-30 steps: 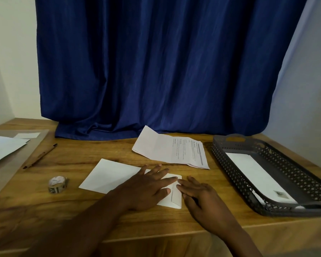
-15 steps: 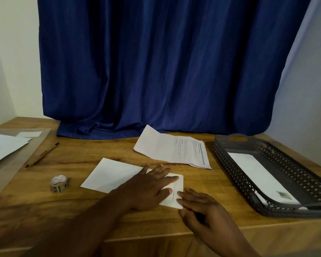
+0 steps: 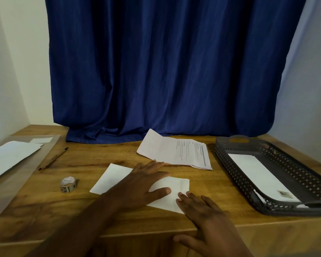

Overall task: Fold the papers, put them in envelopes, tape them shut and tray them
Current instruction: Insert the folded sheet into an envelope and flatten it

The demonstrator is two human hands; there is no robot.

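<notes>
A white envelope point(image 3: 115, 178) lies flat on the wooden table near its front edge. My left hand point(image 3: 146, 179) lies flat on its middle with fingers spread and straight, pressing it down. My right hand point(image 3: 206, 217) is at the envelope's right front corner, fingers straight, fingertips touching the paper. A folded printed paper point(image 3: 176, 151) lies behind the envelope by the curtain. A small roll of tape point(image 3: 69, 184) sits to the left. The dark perforated tray point(image 3: 230, 169) at the right holds a white envelope point(image 3: 258, 175).
A pen point(image 3: 53, 158) lies at the left, beside a clear sleeve with white sheets point(image 3: 9, 156). A blue curtain point(image 3: 165, 71) hangs behind the table. The table's front edge point(image 3: 137, 236) runs just under my right hand.
My right hand has slid back from the envelope's right end toward the front edge and spread flat. My left hand has shifted a little further over the envelope.
</notes>
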